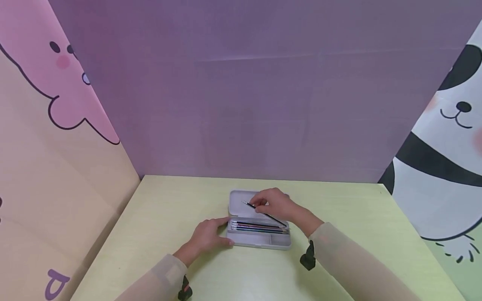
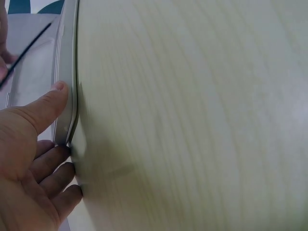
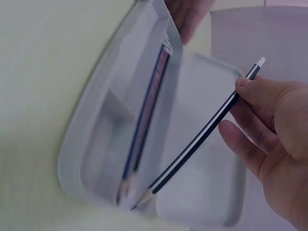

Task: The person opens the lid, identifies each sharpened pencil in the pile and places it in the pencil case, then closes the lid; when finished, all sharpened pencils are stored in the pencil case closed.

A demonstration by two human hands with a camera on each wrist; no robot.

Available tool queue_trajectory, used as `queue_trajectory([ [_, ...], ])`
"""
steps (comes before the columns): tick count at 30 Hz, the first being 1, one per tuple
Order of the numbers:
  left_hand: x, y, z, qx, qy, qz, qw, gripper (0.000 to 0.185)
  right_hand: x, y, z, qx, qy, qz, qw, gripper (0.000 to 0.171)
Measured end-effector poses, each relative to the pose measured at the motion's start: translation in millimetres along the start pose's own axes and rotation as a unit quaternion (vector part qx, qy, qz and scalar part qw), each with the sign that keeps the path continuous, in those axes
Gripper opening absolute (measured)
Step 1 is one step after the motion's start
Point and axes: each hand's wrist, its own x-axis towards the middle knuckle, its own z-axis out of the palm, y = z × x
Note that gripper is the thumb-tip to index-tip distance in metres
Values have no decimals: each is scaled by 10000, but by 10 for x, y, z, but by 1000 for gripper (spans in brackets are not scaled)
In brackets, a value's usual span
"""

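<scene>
A pale plastic pencil case [image 1: 250,239] lies on the table with its lid [image 1: 239,205] folded back. Several pencils [image 3: 150,103] rest side by side in its long compartment. Over the case, my right hand [image 1: 274,203] pinches a black-and-white striped pencil [image 3: 202,132] near its eraser end, between thumb and fingers. The sharpened tip of that pencil slants down over the right end of the case. My left hand [image 1: 208,235] holds the case's left end, with the thumb [image 2: 54,103] on the front wall and the other fingers bent around the corner.
The light wood-patterned table [image 1: 180,196] extends around the case. A purple panel [image 1: 248,104] stands behind it, with cartoon-printed panels at the left and right sides. Two smaller empty sections run along the front of the case, split by a divider [image 3: 120,105].
</scene>
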Motion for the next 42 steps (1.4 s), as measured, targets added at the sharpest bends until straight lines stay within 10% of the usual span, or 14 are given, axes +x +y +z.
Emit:
queue_trajectory([
  [15,1,1,-10,43,-18,88,10000,84,216,31,490,-334,-632,-19,9974,16],
  [34,13,-7,-15,74,-42,52,10000,84,192,71,676,-1135,-30,-131,9934,14],
  [42,10,-21,-4,94,-74,32,9999,83,138,81,624,-642,-168,-215,9976,14],
])
